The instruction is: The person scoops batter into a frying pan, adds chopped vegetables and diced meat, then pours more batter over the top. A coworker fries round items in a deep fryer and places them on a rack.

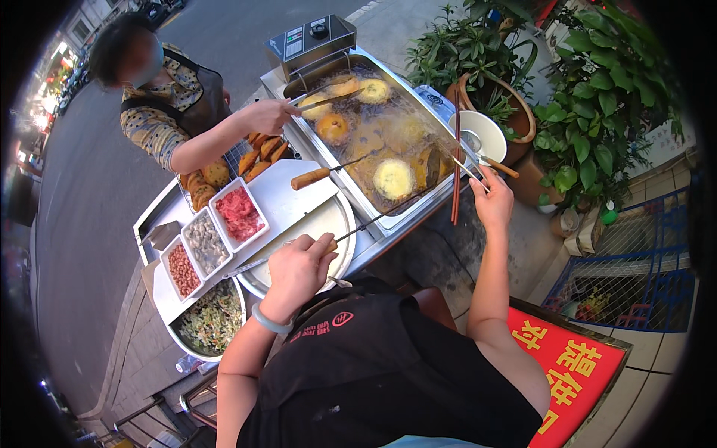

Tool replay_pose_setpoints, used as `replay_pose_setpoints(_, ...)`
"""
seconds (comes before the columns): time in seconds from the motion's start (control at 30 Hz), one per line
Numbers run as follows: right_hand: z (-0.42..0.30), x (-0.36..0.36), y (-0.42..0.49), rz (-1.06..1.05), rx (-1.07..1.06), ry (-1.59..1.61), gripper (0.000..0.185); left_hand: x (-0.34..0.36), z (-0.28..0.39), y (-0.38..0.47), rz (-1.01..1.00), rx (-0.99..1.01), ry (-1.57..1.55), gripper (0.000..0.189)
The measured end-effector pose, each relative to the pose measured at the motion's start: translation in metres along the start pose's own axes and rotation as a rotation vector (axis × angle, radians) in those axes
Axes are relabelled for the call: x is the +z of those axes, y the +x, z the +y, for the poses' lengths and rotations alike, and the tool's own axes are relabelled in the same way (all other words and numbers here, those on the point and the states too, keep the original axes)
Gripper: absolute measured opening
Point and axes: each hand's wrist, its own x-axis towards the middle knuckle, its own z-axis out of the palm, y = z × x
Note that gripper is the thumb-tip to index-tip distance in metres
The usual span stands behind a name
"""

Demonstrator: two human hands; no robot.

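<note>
My left hand (pixel 299 269) is closed round the wooden handle of a frying ladle (pixel 369 224), whose dark metal shaft reaches into the hot oil of a steel deep fryer (pixel 386 228). Between the fingers of my right hand (pixel 493 199) are metal tongs (pixel 469 171), held at the fryer's right edge. A pale round fritter (pixel 394 179) bubbles in the oil, and browner ones (pixel 332 129) float farther back. Another wooden-handled ladle (pixel 311 178) rests across the fryer's left rim. Under my left hand is a basin of white batter (pixel 313 227); the ladle's submerged end is hidden.
Across the cart, a co-worker's hand (pixel 271 117) holds tongs over the oil. Trays of red minced meat (pixel 240 213), oysters (pixel 206 243) and peanuts (pixel 183 269) stand left, near chopped vegetables (pixel 210 319) and fried pieces (pixel 260 154). Chopsticks (pixel 456 196) and a white bowl (pixel 493 137) are at right.
</note>
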Motion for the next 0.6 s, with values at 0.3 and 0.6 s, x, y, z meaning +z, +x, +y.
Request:
replay_pose_setpoints(0.3,0.000,0.018,0.007,0.006,-0.029,-0.271,0.037,-0.006,-0.005,-0.034,0.096,0.000,-0.003,0.024)
replay_pose_setpoints(0.6,0.008,-0.013,-0.024,0.171,0.080,0.226,0.036,-0.004,-0.013,-0.036,0.323,0.191,0.336,0.022)
